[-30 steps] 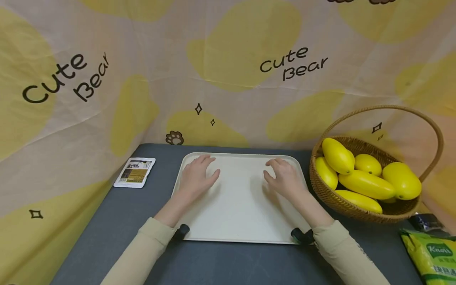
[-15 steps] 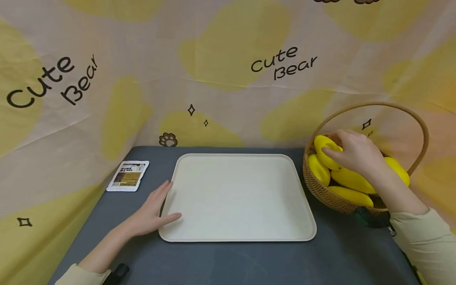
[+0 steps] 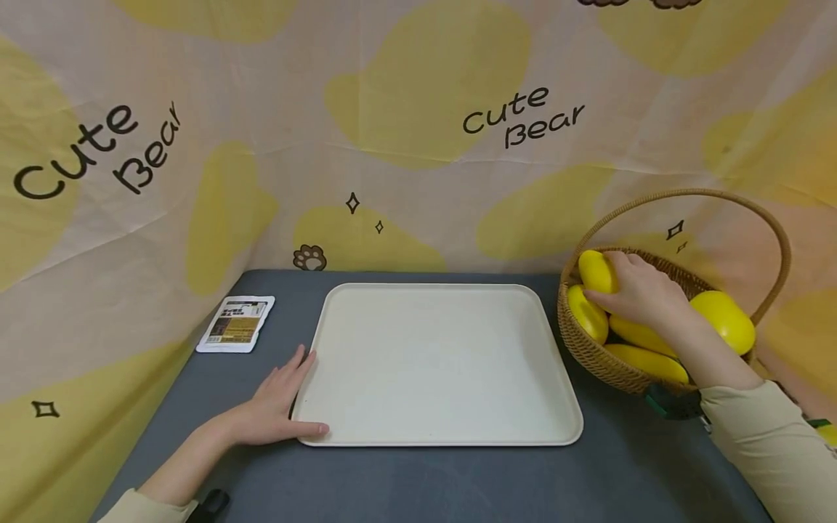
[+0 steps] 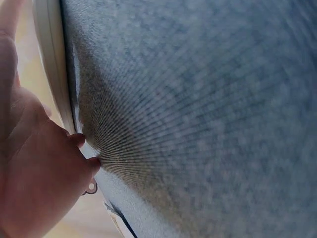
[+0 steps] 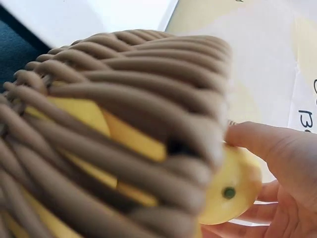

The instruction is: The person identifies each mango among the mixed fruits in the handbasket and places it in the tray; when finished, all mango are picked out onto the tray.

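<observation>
- Item under inspection: a yellow fruit [image 3: 596, 271], lying inside the wicker basket [image 3: 588, 359], uppermost at the basket's left end.
- Right hand [image 3: 641, 290]: reaches into the basket and grips this fruit, thumb on the near side and fingers round the far side. The right wrist view shows the thumb at the fruit and a green spot [image 5: 229, 193] on one end; part of the fruit is masked by the basket's weave.
- Left hand [image 3: 277, 407]: spread wide, holding nothing, at the edge of the tray [image 3: 438, 363] farthest from the basket, thumb extended over the rim.
- Adjacent stock in the basket: a rounder fruit [image 3: 724, 319] at its right end, a second fruit [image 3: 587, 312] just below the gripped one, and a long fruit [image 3: 647, 363] by the front rim.
- Handling, as judged: the skin looks smooth and shiny, so some slipping is possible. The body appears firm and is probably light enough for one hand. Whether it is real or imitation cannot be told; if real, hard squeezing could bruise it.
- Recommended hold: across the widest middle, thumb opposite fingers, clear of the tapered ends. The basket's arched handle [image 3: 709, 192] and rim are the likely snags.
</observation>
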A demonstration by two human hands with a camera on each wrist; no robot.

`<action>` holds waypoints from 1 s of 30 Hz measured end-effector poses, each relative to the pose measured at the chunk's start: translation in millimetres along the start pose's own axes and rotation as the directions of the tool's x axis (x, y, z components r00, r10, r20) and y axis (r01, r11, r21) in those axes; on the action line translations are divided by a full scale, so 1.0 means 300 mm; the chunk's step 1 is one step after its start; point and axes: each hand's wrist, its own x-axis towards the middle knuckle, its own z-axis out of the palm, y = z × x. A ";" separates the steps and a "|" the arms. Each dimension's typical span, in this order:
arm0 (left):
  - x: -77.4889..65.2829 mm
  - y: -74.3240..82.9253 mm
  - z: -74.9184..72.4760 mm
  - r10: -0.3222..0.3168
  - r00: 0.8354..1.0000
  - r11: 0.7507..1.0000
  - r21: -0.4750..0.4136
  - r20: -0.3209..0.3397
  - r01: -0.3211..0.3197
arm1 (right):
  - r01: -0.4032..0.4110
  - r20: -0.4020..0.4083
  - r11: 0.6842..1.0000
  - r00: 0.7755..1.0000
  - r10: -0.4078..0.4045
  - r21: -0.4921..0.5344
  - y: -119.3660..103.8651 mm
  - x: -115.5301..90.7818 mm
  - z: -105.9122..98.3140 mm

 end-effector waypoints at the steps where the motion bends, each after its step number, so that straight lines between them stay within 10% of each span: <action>1: -0.002 -0.001 -0.001 0.004 1.000 1.000 -0.001 0.005 -0.004 | 0.002 -0.003 1.000 1.000 -0.002 0.001 0.001 0.000 0.000; 11: -0.010 -0.008 -0.003 0.042 0.999 0.999 0.014 0.031 -0.043 | 0.039 -0.099 0.993 0.995 -0.028 0.115 0.003 -0.059 -0.038; 20: -0.016 -0.019 -0.024 0.086 0.994 0.996 0.034 0.061 -0.088 | -0.010 0.051 0.962 0.999 -0.004 0.275 -0.004 -0.166 -0.116; 24: -0.017 -0.020 -0.029 0.077 0.994 0.997 0.025 0.083 -0.080 | -0.006 0.121 0.879 0.991 -0.059 0.477 -0.036 -0.174 -0.091; 30: -0.010 -0.021 -0.022 0.069 0.993 0.997 0.019 0.092 -0.071 | -0.105 0.256 0.638 0.955 -0.150 0.763 -0.125 -0.142 -0.005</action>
